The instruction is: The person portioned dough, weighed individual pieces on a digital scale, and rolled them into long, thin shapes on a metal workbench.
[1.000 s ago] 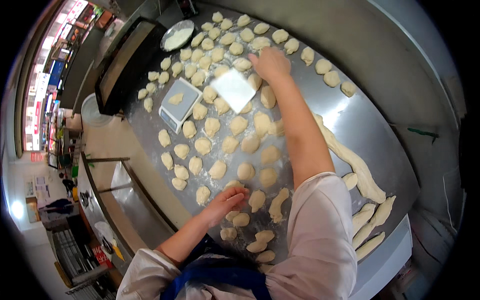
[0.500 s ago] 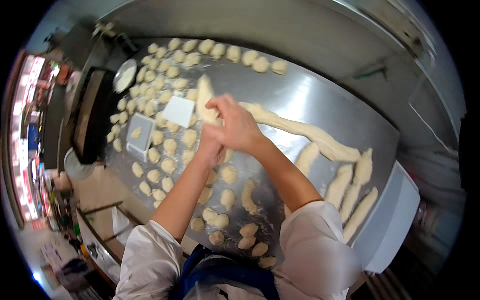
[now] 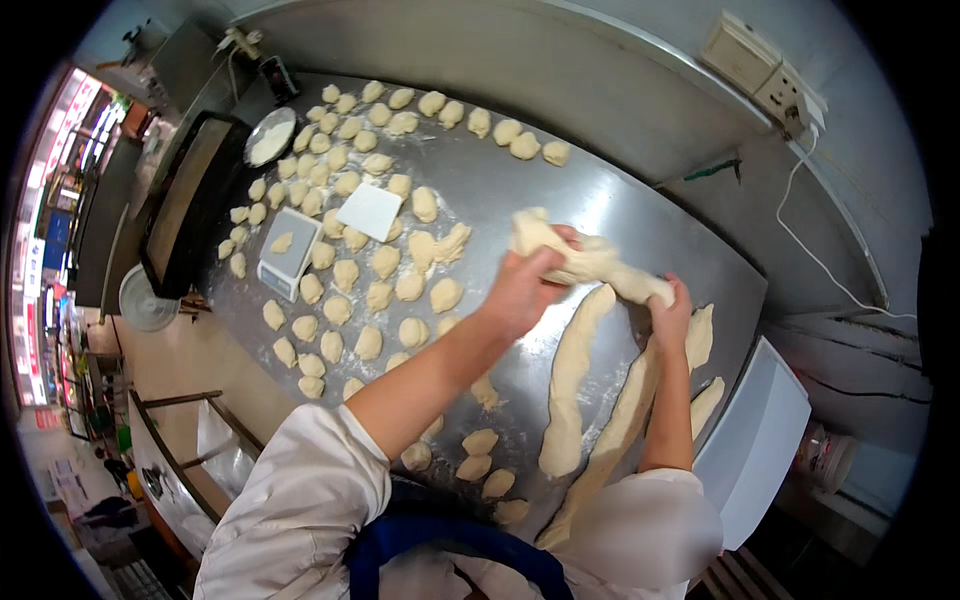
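Observation:
A thick rope of pale dough stretches between my two hands over the right half of the steel table. My left hand is closed around its left end, where the dough bunches up. On the other end, my right hand grips it with the fingers wrapped over. Below them, a long dough strip lies on the metal, with another strip beside it, partly hidden by my right forearm. Many small dough pieces cover the table's left half, several close to my left forearm.
Among the dough pieces stand a kitchen scale with a lump on it and a flat white scraper. A bowl of flour sits at the far left. A pale plastic bin adjoins the right edge; a wall socket with a cord is beyond.
Both hands have moved right, away from the small pieces, and spread apart. The pointed dough piece has left them, and they have lifted the long rope that lay on the table.

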The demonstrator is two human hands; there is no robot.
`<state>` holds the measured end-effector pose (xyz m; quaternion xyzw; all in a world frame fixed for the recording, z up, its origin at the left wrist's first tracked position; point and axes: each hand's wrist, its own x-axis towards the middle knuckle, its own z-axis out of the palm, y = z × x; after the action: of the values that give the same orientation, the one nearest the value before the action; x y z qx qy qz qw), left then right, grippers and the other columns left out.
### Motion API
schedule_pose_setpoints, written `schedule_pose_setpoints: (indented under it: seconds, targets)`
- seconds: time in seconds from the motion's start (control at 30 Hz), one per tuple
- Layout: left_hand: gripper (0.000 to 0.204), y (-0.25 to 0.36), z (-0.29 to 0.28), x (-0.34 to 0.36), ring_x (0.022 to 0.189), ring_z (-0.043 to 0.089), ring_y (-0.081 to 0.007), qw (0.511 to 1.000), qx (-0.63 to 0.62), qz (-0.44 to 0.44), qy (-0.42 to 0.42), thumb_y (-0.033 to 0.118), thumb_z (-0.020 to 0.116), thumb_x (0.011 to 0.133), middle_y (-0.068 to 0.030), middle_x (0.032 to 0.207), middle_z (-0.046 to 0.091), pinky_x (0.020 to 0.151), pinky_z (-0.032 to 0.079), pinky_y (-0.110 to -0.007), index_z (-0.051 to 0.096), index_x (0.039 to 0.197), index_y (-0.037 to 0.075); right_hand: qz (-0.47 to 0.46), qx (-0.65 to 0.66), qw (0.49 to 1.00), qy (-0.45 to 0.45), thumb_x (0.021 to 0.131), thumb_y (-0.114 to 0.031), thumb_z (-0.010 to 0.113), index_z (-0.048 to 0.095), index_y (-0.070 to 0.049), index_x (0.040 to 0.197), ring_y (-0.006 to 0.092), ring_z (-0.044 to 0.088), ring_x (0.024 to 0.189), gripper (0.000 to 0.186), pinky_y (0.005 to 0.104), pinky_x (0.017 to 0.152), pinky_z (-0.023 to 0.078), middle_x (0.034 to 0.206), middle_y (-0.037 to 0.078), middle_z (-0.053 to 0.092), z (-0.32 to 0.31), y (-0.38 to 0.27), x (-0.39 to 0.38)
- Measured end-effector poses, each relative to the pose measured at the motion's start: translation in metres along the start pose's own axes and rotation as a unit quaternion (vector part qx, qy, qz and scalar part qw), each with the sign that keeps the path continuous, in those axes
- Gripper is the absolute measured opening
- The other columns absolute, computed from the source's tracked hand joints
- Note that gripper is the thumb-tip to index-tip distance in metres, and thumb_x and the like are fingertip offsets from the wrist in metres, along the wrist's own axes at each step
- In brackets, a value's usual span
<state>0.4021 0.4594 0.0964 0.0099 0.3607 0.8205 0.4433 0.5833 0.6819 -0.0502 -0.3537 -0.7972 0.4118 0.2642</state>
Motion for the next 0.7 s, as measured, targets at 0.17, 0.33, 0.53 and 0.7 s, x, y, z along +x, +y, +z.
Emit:
schedule_pose_setpoints:
  seconds: [0.17, 0.33, 0.53, 0.7]
  targets:
    - [0.04, 0.028, 0.014, -0.067, 0.106, 0.057, -0.0239, 0.98, -0.134, -0.075, -0.13, 0.008, 0.052, 0.079, -0.0095, 0.108, 0.058, 0.103, 0.043, -0.042, 0.054, 0.118, 0.004, 0.215, 0.537, 0.815, -0.033, 0.081, -0.015, 0.059, 0.061, 0.001, 0.112, 0.0271, 0.061, 0.106, 0.035, 0.0409, 0.096, 0.05, 0.114, 0.013, 0.064, 0.012, -0.103, -0.001]
    - [0.042, 0.111, -0.04, -0.154, 0.1, 0.058, -0.0214, 0.976, -0.166, -0.096, -0.105, 0.015, 0.055, 0.076, -0.0064, 0.101, 0.06, 0.099, 0.044, -0.04, 0.058, 0.117, 0.006, 0.193, 0.73, 0.649, -0.097, 0.078, -0.021, 0.057, 0.051, 0.005, 0.131, 0.0391, 0.052, 0.126, 0.059, 0.0583, 0.109, 0.039, 0.134, 0.022, 0.056, -0.009, -0.201, -0.074]
    - [0.043, 0.262, -0.178, -0.241, 0.095, 0.061, -0.021, 0.99, -0.134, 0.015, 0.051, 0.012, 0.057, 0.076, -0.0058, 0.105, 0.062, 0.096, 0.047, -0.041, 0.057, 0.118, 0.005, 0.254, 0.673, 0.661, -0.214, 0.073, -0.022, 0.06, 0.053, 0.0, 0.125, 0.0374, 0.057, 0.116, 0.057, 0.0526, 0.102, 0.047, 0.123, 0.02, 0.058, 0.107, -0.321, -0.166]
    - [0.04, 0.428, -0.296, -0.293, 0.094, 0.063, -0.0239, 0.966, 0.187, 0.155, 0.086, 0.008, 0.053, 0.077, -0.0124, 0.097, 0.062, 0.092, 0.052, -0.042, 0.058, 0.115, -0.003, 0.216, 0.637, 0.641, -0.369, 0.073, -0.009, 0.063, 0.048, -0.004, 0.128, 0.0265, 0.058, 0.112, 0.058, 0.0391, 0.097, 0.049, 0.124, 0.013, 0.056, 0.282, -0.421, -0.265]
